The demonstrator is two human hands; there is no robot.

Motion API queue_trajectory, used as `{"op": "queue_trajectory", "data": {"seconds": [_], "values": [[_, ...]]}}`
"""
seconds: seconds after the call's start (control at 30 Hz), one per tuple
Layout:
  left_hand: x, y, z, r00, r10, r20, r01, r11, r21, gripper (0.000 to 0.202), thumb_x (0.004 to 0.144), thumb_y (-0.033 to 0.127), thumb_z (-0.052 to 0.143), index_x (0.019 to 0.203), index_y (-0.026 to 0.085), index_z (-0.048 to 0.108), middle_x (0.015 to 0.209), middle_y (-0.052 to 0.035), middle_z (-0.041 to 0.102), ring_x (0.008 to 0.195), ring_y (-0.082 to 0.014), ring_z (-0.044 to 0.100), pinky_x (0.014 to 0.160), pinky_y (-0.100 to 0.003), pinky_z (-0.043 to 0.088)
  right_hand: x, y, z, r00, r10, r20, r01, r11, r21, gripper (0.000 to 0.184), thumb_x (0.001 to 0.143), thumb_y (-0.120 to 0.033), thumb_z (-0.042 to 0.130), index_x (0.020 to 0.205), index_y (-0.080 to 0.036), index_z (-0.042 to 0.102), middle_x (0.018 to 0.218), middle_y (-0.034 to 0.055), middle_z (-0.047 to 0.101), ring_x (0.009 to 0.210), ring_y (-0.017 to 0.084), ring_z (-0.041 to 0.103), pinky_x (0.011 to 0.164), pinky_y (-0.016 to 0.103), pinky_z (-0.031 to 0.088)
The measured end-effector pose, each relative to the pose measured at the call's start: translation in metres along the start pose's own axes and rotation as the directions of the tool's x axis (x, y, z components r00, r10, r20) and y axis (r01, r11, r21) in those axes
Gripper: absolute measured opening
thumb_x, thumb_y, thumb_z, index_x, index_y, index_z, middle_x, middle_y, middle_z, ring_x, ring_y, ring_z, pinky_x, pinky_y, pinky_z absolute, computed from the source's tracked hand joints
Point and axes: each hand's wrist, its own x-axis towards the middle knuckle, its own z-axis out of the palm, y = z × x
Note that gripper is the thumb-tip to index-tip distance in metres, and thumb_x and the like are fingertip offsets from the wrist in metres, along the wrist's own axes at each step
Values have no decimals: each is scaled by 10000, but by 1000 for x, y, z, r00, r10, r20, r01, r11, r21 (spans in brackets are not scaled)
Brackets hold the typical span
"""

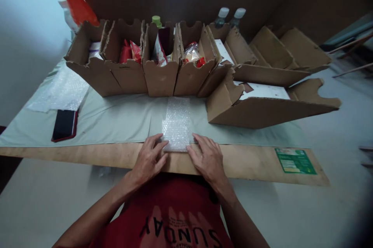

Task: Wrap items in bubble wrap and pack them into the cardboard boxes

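Note:
A narrow strip of clear bubble wrap lies flat at the table's front, reaching back toward the cardboard boxes. My left hand rests at its near left edge, fingers spread and the fingertips touching or close to the plastic. On the opposite side, my right hand lies with its fingers apart by the near right edge. Neither hand grips anything. Whether something is under the bubble wrap, I cannot tell.
Several open cardboard bins hold packets along the back. One cardboard box lies angled at right. More bubble wrap and a phone lie at left. An orange bottle stands behind. A green label is on the wooden edge.

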Motion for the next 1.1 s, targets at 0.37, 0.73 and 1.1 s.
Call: {"op": "queue_trajectory", "data": {"seconds": [0.37,0.73,1.1], "values": [[9,0,9,990,42,133,-49,998,49,385,931,192,627,1316,195,620,1404,-179,589,1282,-324,571,1050,-517,515,-7,10,6,999,-24,-46,29,993,116,316,1002,-283,543,1299,-224,634,1091,85,758,974,258,672,844,398,454],[15,7,1,994,17,109,-24,998,60,128,954,198,579,965,191,706,1027,-103,726,968,-252,632,866,-396,497,0,11,2,941,-317,119,273,919,285,254,1008,-166,523,1152,-239,720,1095,70,783,1031,237,705,890,411,523],[31,-3,16,988,-149,50,138,975,172,220,953,240,583,1123,180,708,896,-89,705,879,-262,624,819,-396,460,1,2,-14,944,-298,141,285,953,103,324,974,-183,564,1261,-268,688,1241,108,721,1196,302,629,962,484,495]]}}
